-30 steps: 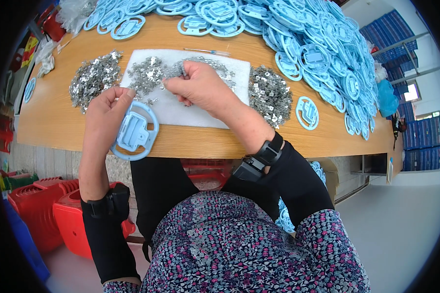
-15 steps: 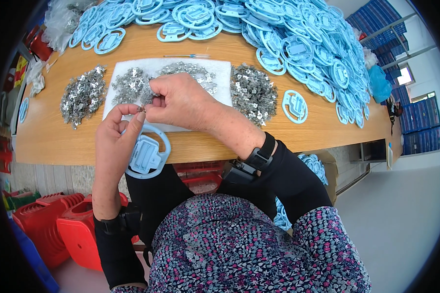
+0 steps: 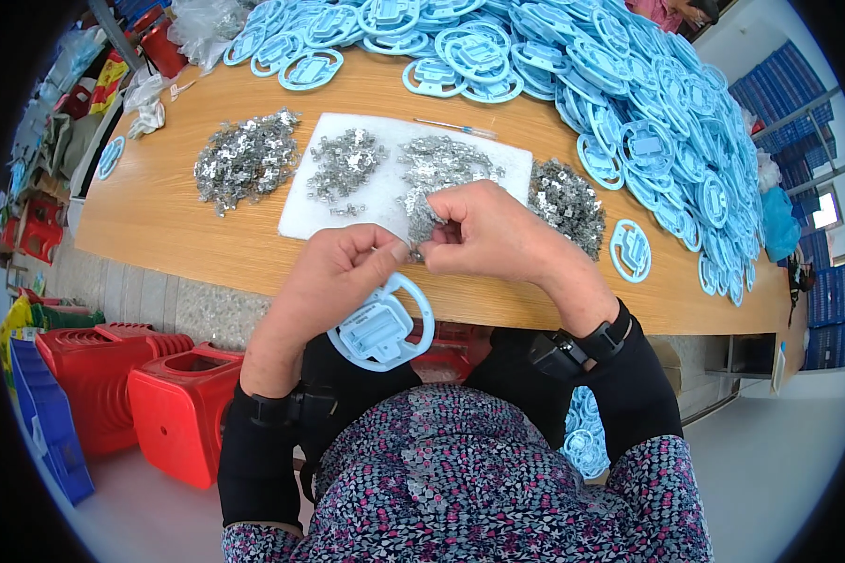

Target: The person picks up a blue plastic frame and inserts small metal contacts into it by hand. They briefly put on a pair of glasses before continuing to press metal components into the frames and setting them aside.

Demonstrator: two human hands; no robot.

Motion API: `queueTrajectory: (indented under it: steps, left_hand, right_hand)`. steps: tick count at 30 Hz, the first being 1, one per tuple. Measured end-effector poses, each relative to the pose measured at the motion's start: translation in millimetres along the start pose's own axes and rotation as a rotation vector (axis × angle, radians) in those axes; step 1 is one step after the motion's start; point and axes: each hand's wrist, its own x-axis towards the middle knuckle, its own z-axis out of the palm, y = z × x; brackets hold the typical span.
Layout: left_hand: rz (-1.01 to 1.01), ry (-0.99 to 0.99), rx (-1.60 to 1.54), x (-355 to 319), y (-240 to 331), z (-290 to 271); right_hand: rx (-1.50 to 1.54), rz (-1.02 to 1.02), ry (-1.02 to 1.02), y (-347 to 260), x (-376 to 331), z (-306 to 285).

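My left hand (image 3: 343,272) is closed on a light blue oval plastic part (image 3: 385,328), which hangs below its fingers over my lap. The part has a rectangular frame in its middle. Thumb and forefinger of that hand are pinched together, almost touching my right fingertips. My right hand (image 3: 488,230) is closed too, with a small cluster of silvery metal pieces (image 3: 422,223) at its curled fingers. What lies exactly between the fingertips is too small to make out. Just beyond both hands is a white foam sheet (image 3: 300,211) bearing heaps of small metal pieces (image 3: 345,161).
Piles of metal pieces flank the sheet, one left (image 3: 244,159) and one right (image 3: 568,202). A large heap of blue plastic parts (image 3: 629,122) covers the far right of the wooden table (image 3: 178,239). A thin pen-like tool (image 3: 451,125) lies behind the sheet. Red stools (image 3: 183,413) stand lower left.
The view has swung left, so the table and hands appear farther right. Both hands stay close together, the blue part still in the left one.
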Motion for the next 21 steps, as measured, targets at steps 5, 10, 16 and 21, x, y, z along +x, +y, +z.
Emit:
queueTrajectory:
  steps: [5, 10, 16, 21]
  left_hand:
    - [0.049, 0.069, 0.064, 2, -9, 6]
    - [0.085, 0.249, -0.192, 14, -21, 22]
    - [0.053, 0.009, -0.014, 15, -4, 40]
    - [0.025, 0.027, 0.036, 15, -5, 48]
  right_hand:
    - [0.257, 0.18, 0.051, 13, -6, 8]
    - [0.549, 0.264, 0.214, 11, -23, 25]
    - [0.729, 0.347, 0.31, 31, -35, 23]
    - [0.511, 0.348, 0.249, 38, -45, 10]
